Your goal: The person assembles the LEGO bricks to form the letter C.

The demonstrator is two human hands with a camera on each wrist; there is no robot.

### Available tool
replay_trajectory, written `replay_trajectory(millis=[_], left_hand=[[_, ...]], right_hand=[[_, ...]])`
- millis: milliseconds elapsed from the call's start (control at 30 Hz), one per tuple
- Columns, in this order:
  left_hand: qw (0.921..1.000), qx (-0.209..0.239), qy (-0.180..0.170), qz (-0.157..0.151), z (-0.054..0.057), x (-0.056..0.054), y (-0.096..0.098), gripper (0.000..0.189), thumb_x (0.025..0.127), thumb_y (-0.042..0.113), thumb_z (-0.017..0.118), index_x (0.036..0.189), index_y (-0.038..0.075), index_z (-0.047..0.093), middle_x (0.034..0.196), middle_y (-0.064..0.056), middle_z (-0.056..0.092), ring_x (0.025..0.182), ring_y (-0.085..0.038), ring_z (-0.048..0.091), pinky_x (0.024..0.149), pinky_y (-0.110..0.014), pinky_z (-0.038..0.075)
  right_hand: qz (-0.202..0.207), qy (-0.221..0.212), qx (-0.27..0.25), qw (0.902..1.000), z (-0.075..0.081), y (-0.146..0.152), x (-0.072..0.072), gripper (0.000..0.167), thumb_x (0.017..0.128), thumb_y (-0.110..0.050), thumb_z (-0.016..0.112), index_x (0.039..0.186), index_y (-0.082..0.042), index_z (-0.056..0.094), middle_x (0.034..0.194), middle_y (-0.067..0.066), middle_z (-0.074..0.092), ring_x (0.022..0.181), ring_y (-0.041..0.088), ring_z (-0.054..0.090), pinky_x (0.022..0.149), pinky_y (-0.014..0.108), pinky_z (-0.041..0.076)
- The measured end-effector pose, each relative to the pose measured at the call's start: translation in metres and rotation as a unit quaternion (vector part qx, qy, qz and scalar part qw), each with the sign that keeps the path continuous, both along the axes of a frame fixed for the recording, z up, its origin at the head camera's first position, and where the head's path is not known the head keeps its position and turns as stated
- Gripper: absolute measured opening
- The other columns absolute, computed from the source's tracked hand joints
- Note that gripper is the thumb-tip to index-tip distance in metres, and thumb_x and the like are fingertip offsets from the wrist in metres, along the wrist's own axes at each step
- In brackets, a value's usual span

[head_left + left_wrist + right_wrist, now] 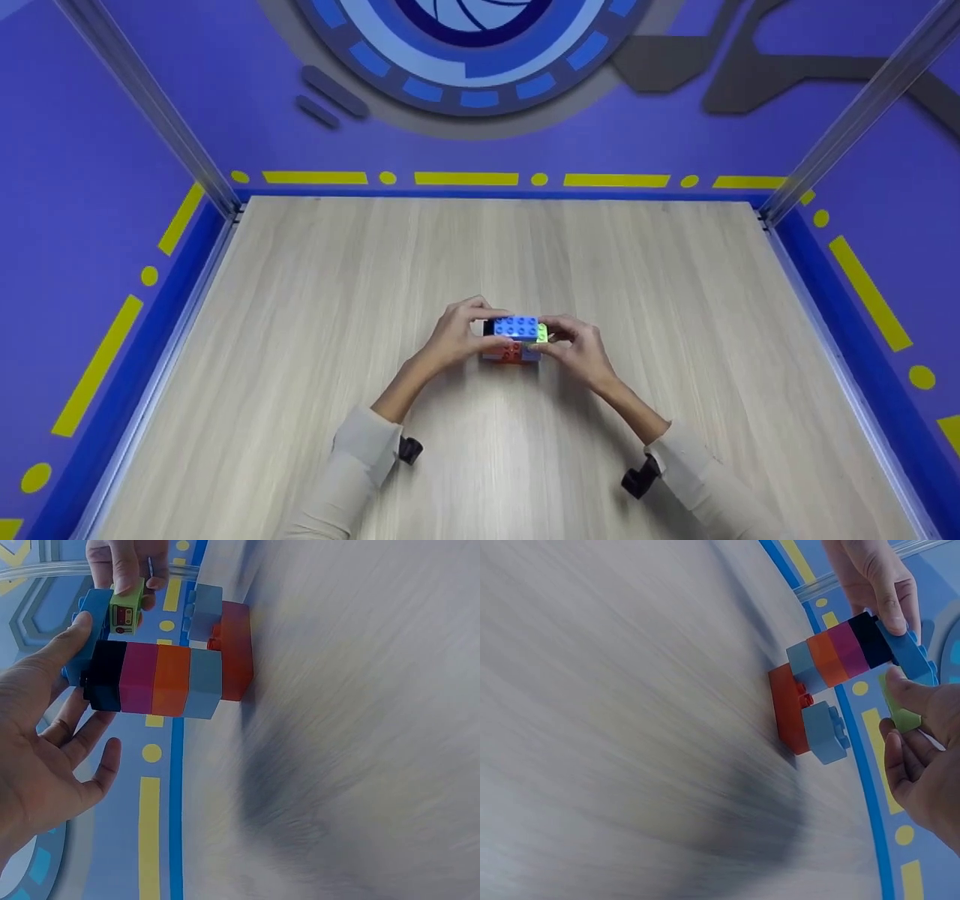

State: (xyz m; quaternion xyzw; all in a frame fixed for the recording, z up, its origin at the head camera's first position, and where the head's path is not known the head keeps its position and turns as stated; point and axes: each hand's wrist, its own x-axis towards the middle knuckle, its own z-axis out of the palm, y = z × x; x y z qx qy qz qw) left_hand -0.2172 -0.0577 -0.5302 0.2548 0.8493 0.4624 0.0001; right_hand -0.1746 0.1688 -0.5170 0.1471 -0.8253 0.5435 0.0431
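Note:
A toy-brick structure stands on the table, with a long red brick point(238, 656) as its base. On one end rises a column of a light blue brick point(203, 686), an orange brick point(171, 682), a magenta brick point(139, 679) and a black brick point(106, 679). Across its top lies a long blue brick point(516, 327), overhanging to the right. My left hand point(456, 331) pinches that blue brick between thumb and fingers. Under the overhang, my right hand point(581, 351) pinches a green brick point(126, 609) with a small printed picture. A second light blue brick point(825, 733) sits on the red base's other end.
The pale wood table point(337, 300) is bordered by blue-purple panels point(465, 154) with yellow marks at the back and sides. Metal posts point(157, 97) stand at the back corners. Black wrist cameras point(640, 478) hang under both sleeves.

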Motion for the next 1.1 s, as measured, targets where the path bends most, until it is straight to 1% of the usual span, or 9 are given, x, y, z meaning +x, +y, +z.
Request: replay_trajectory(millis=[167,367,500,700,800,867,967,1000,1100], left_hand=[[1.0000,-0.008,-0.005,-0.002,0.002,0.000,0.001,0.043,0.073,0.038,0.081,0.111,0.018,0.074,0.089,0.000,0.062,0.074,-0.009,0.043,0.064,-0.020,0.033],[1.0000,-0.006,-0.008,0.000,0.001,0.001,0.002,0.045,0.072,0.038,0.082,0.111,0.017,0.074,0.088,0.000,0.062,0.074,-0.008,0.043,0.064,-0.019,0.034],[1.0000,-0.001,-0.006,0.000,0.001,0.001,0.003,0.045,0.072,0.038,0.082,0.111,0.016,0.074,0.088,-0.001,0.062,0.075,-0.008,0.044,0.065,-0.020,0.034],[0.9999,0.003,-0.009,0.004,-0.001,0.001,0.002,0.043,0.072,0.037,0.082,0.110,0.018,0.074,0.088,0.000,0.062,0.076,-0.009,0.045,0.068,-0.022,0.037],[0.9998,0.013,-0.014,0.004,-0.003,0.001,0.003,0.043,0.072,0.034,0.083,0.110,0.017,0.074,0.089,0.000,0.062,0.078,-0.012,0.048,0.071,-0.026,0.040],[0.9995,0.027,-0.017,0.004,-0.004,0.002,0.003,0.042,0.072,0.031,0.084,0.109,0.016,0.074,0.088,-0.001,0.062,0.079,-0.018,0.051,0.072,-0.027,0.039],[0.9987,0.044,-0.025,0.003,-0.004,0.003,0.004,0.040,0.072,0.028,0.084,0.110,0.018,0.074,0.089,-0.001,0.062,0.083,-0.019,0.052,0.076,-0.028,0.037],[0.9984,0.048,-0.027,0.002,-0.004,0.003,0.004,0.039,0.073,0.028,0.084,0.110,0.019,0.074,0.090,-0.001,0.062,0.084,-0.019,0.052,0.077,-0.031,0.039],[0.9977,0.050,-0.045,-0.006,-0.004,0.006,0.001,0.040,0.076,0.030,0.082,0.113,0.020,0.071,0.099,-0.001,0.064,0.093,-0.016,0.055,0.084,-0.043,0.044]], right_hand=[[0.002,0.010,-0.007,0.9999,-0.002,0.002,0.000,0.036,0.073,0.004,0.078,0.107,0.009,0.068,0.102,0.020,0.070,0.087,0.033,0.066,0.080,0.051,0.053],[0.009,0.025,-0.012,0.9996,-0.003,0.003,0.001,0.035,0.073,0.005,0.078,0.106,0.009,0.068,0.102,0.021,0.069,0.087,0.034,0.066,0.080,0.052,0.053],[0.008,0.024,-0.020,0.9995,-0.004,0.004,0.001,0.036,0.073,0.006,0.078,0.107,0.009,0.068,0.103,0.021,0.069,0.087,0.034,0.066,0.080,0.054,0.052],[0.013,-0.006,-0.022,0.9997,-0.003,0.005,0.001,0.036,0.076,0.002,0.077,0.110,0.008,0.067,0.103,0.021,0.070,0.087,0.033,0.066,0.079,0.054,0.052],[0.011,-0.028,-0.017,0.9994,-0.002,0.006,0.000,0.038,0.076,0.000,0.078,0.111,0.007,0.067,0.102,0.021,0.069,0.087,0.030,0.066,0.080,0.050,0.053],[0.013,-0.039,-0.011,0.9991,-0.002,0.006,-0.001,0.039,0.076,-0.001,0.078,0.113,0.007,0.066,0.103,0.021,0.069,0.088,0.027,0.065,0.080,0.048,0.054],[0.024,-0.053,-0.012,0.9982,-0.001,0.007,-0.001,0.043,0.078,-0.001,0.077,0.118,0.007,0.063,0.109,0.021,0.067,0.091,0.029,0.064,0.081,0.043,0.055],[0.028,-0.054,-0.014,0.9980,-0.006,0.008,-0.004,0.046,0.078,-0.003,0.077,0.120,0.006,0.062,0.112,0.020,0.066,0.092,0.028,0.064,0.081,0.039,0.055],[0.041,-0.064,-0.034,0.9965,-0.018,0.012,-0.007,0.054,0.078,-0.005,0.078,0.127,0.004,0.057,0.120,0.018,0.064,0.095,0.029,0.065,0.083,0.042,0.055]])
